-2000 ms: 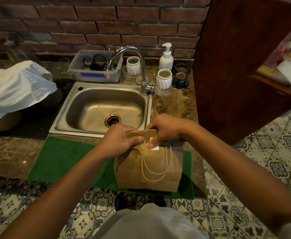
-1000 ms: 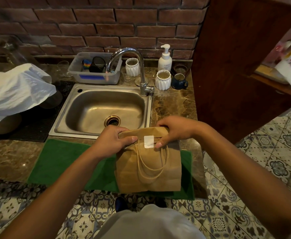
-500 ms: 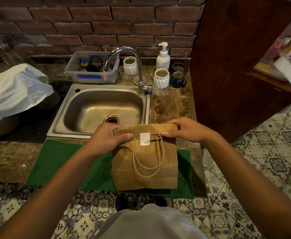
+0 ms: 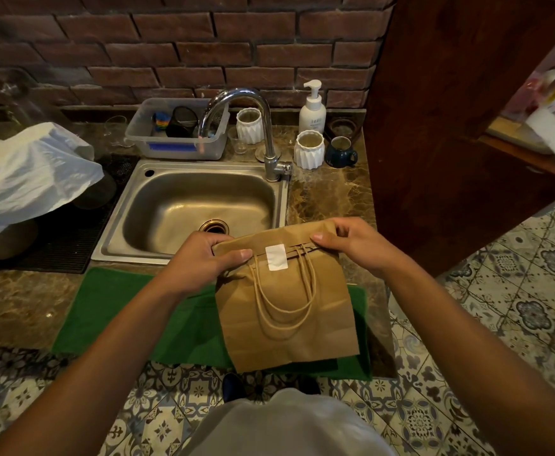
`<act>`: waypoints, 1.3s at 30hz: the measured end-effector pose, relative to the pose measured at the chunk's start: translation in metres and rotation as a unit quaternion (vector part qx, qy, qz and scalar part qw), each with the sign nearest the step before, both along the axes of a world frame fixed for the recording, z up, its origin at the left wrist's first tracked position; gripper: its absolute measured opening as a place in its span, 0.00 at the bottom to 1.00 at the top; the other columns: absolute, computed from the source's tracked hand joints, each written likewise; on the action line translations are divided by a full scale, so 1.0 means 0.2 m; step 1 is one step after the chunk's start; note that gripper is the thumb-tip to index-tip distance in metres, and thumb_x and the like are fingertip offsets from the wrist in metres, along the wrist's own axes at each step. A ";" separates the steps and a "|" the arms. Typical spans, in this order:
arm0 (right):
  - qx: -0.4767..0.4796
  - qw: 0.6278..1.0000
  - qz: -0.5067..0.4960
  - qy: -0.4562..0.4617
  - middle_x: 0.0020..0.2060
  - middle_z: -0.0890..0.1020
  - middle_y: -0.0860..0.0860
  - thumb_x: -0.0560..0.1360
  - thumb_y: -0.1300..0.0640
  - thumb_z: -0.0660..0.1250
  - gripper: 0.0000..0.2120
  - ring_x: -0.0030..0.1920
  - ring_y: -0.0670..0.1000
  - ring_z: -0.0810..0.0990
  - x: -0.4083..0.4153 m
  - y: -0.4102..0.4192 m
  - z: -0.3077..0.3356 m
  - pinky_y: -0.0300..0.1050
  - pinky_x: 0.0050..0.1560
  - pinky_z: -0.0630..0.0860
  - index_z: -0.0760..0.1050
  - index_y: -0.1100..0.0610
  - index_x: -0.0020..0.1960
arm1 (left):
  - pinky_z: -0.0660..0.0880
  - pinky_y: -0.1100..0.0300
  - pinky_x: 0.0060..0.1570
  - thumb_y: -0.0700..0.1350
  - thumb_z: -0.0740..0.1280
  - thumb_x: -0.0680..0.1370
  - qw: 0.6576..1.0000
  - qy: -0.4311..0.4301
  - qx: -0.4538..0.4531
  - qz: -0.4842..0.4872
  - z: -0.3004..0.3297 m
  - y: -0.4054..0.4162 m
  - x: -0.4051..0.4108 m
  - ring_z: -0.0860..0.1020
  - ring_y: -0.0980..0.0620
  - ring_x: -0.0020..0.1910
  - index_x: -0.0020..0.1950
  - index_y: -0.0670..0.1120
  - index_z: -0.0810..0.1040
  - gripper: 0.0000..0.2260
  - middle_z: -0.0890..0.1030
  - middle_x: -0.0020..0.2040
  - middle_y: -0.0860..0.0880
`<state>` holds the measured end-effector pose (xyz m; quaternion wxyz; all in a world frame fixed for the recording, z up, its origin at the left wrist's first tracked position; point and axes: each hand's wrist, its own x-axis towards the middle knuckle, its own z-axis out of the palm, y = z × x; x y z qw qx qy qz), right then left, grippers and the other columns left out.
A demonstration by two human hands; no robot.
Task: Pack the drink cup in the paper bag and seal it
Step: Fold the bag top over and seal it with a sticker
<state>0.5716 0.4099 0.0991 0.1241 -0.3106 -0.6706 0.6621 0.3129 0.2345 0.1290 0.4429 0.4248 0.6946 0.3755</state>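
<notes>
Brown paper bag (image 4: pixel 286 311) with white sticker (image 4: pixel 276 257) — green mat (image 4: pixel 131 311), red-brown brick wall (image 4: pixel 170 37).

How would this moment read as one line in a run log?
stage: sealing | paper bag: on green mat, top folded | white sticker: across fold | left hand, right hand: gripping folded top

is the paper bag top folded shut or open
Folded shut: the paper bag's top flap is turned down, a white sticker across its edge.

The brown paper bag (image 4: pixel 286 301) stands upright, its top folded over toward six o'clock. A white sticker (image 4: pixel 276 257) seals the fold; its twine handles hang down the front.
</notes>
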 end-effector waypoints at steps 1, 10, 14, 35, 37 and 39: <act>-0.012 1.000 -0.020 0.013 0.38 0.86 0.46 0.80 0.57 0.70 0.08 0.40 0.43 0.84 -0.01 -0.01 0.00 0.35 0.40 0.78 0.81 0.63 0.51 | 0.80 0.65 0.40 0.50 0.77 0.74 1.000 -0.017 -0.002 0.005 0.00 0.00 0.01 0.87 0.55 0.42 0.48 0.54 0.88 0.04 0.89 0.44 0.50; -0.087 0.985 -0.118 0.089 0.46 0.88 0.56 0.78 0.59 0.72 0.05 0.46 0.53 0.87 -0.09 -0.04 0.02 0.44 0.45 0.83 0.87 0.53 0.51 | 0.80 0.64 0.43 0.56 0.77 0.69 0.997 -0.064 0.003 0.047 -0.01 -0.02 0.02 0.87 0.53 0.46 0.49 0.52 0.89 0.12 0.89 0.46 0.50; -0.103 0.975 -0.146 0.133 0.42 0.88 0.53 0.80 0.60 0.70 0.08 0.41 0.49 0.87 -0.14 -0.08 0.05 0.40 0.41 0.82 0.88 0.52 0.48 | 0.79 0.67 0.41 0.59 0.77 0.67 0.994 -0.084 0.004 0.072 0.00 -0.04 0.02 0.87 0.55 0.45 0.50 0.55 0.88 0.14 0.89 0.47 0.51; 0.125 0.983 -0.078 0.108 0.45 0.87 0.52 0.78 0.64 0.71 0.08 0.46 0.46 0.86 -0.18 -0.12 0.14 0.39 0.49 0.80 0.84 0.61 0.57 | 0.78 0.60 0.42 0.66 0.71 0.73 0.995 0.019 -0.002 -0.100 0.06 -0.02 0.07 0.85 0.51 0.42 0.50 0.54 0.87 0.18 0.88 0.44 0.49; 0.130 0.985 -0.060 0.096 0.46 0.87 0.54 0.78 0.63 0.71 0.10 0.47 0.46 0.85 -0.19 -0.13 0.14 0.39 0.49 0.80 0.84 0.64 0.59 | 0.78 0.58 0.42 0.61 0.72 0.76 0.994 0.028 -0.005 -0.101 0.06 0.01 0.08 0.84 0.53 0.39 0.48 0.52 0.88 0.14 0.87 0.41 0.50; 0.134 0.986 -0.049 0.091 0.47 0.87 0.55 0.78 0.64 0.71 0.10 0.46 0.46 0.85 -0.20 -0.14 0.14 0.40 0.49 0.80 0.83 0.65 0.59 | 0.77 0.59 0.39 0.56 0.72 0.78 0.995 0.036 -0.002 -0.096 0.05 0.01 0.09 0.83 0.56 0.36 0.43 0.53 0.87 0.09 0.86 0.37 0.52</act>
